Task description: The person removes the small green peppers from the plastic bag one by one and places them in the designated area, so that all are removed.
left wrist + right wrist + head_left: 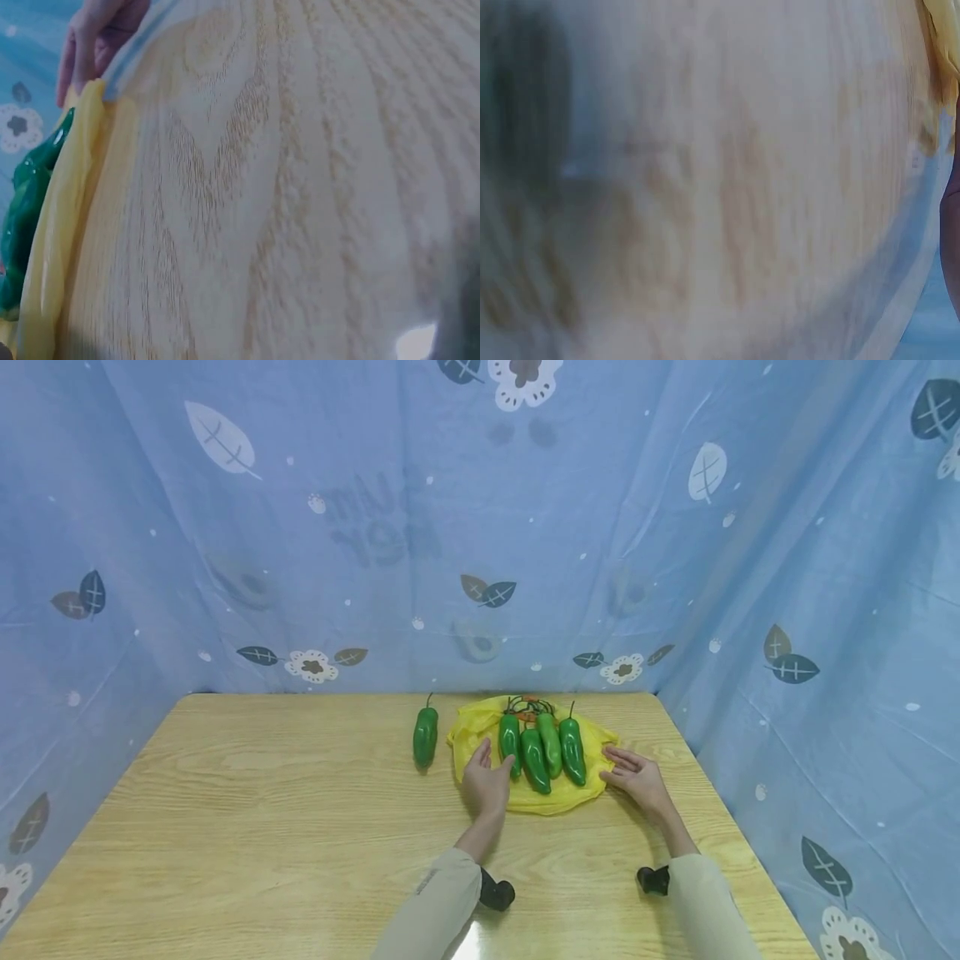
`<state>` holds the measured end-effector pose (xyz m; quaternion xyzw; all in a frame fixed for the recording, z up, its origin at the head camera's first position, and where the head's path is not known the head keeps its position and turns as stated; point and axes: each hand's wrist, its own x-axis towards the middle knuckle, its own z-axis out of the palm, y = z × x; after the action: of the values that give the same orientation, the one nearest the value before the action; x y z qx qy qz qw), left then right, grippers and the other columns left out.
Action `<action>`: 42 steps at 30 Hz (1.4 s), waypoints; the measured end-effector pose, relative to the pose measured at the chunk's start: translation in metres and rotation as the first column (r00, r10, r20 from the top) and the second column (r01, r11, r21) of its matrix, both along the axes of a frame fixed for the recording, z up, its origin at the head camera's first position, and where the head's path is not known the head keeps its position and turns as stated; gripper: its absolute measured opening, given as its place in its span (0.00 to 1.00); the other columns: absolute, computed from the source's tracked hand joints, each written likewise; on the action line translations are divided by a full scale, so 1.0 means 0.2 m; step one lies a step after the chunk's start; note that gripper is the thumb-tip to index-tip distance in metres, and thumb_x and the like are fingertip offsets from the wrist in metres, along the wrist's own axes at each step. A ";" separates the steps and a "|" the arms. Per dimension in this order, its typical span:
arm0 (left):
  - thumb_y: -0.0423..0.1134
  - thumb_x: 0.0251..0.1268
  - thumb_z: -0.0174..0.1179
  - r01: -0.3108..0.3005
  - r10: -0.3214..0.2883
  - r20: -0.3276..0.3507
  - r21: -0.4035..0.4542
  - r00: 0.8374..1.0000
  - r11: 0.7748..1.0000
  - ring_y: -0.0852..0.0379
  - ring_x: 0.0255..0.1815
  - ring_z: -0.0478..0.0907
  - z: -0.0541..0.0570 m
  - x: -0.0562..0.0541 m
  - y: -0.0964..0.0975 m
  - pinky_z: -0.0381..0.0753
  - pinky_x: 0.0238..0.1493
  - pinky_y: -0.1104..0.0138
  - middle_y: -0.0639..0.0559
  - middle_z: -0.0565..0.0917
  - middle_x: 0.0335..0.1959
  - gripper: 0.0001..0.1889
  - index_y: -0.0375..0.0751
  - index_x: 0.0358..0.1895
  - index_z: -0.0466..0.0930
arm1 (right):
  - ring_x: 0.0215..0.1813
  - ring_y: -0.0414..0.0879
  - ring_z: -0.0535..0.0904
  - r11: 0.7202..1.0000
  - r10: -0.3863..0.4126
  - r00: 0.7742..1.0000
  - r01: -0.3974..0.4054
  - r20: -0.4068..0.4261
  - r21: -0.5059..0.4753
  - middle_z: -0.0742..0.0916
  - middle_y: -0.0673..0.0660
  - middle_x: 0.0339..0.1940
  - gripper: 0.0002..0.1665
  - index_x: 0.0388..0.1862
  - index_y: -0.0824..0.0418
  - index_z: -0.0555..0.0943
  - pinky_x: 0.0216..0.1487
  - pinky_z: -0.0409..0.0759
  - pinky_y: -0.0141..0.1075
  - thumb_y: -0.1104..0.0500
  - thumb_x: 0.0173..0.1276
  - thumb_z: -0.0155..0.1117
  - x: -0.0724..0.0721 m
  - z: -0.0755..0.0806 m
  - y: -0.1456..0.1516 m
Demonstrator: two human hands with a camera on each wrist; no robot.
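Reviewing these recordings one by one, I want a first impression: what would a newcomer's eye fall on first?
The crumpled yellow plastic on the right part of the wooden table, with four glossy green peppers on it, left grip and right grip at its sides. Then the lone green pepper left of it, and the patterned blue curtain behind.

You've got loads of room over the left half of the table; a hand can sweep through there. Watch the lone pepper near the back edge, with just a narrow gap beside the yellow bag. Peppers block the bag's middle, your left hand and right hand crowd its sides, and the curtain walls off the back.
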<state>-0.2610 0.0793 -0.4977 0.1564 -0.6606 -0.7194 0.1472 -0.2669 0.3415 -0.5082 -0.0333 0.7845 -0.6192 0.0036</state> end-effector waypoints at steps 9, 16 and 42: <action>0.23 0.49 0.70 -0.011 0.011 -0.012 -0.006 1.000 1.000 0.37 0.63 0.71 -0.01 -0.05 0.01 0.73 0.62 0.57 0.32 0.75 0.60 0.30 0.24 0.59 0.73 | 0.53 0.37 0.79 0.998 -0.044 0.999 0.043 0.019 0.052 0.72 0.75 0.63 0.31 0.63 0.78 0.68 0.48 0.78 0.22 0.68 0.64 0.64 0.00 -0.01 -0.01; 0.24 0.43 0.73 -0.004 0.008 0.019 -0.203 1.000 0.979 0.38 0.58 0.75 -0.02 -0.06 0.03 0.77 0.56 0.57 0.32 0.77 0.56 0.32 0.25 0.57 0.74 | 0.49 0.31 0.79 0.998 -0.053 0.999 0.052 0.015 0.036 0.73 0.75 0.62 0.31 0.63 0.78 0.68 0.48 0.78 0.22 0.67 0.63 0.66 0.00 -0.03 -0.01; 0.19 0.43 0.69 -0.058 0.005 -0.142 -0.371 0.990 0.927 0.39 0.47 0.81 -0.07 -0.06 0.08 0.81 0.50 0.53 0.34 0.83 0.47 0.26 0.25 0.52 0.79 | 0.70 0.57 0.63 1.000 0.031 0.999 -0.031 0.041 0.000 0.76 0.57 0.65 0.32 0.64 0.73 0.70 0.55 0.73 0.20 0.63 0.64 0.66 -0.02 -0.03 0.04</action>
<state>-0.2721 0.0951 -0.5110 0.0861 -0.7711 -0.5870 0.2312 -0.2713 0.3499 -0.5135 -0.0327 0.7839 -0.6193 0.0293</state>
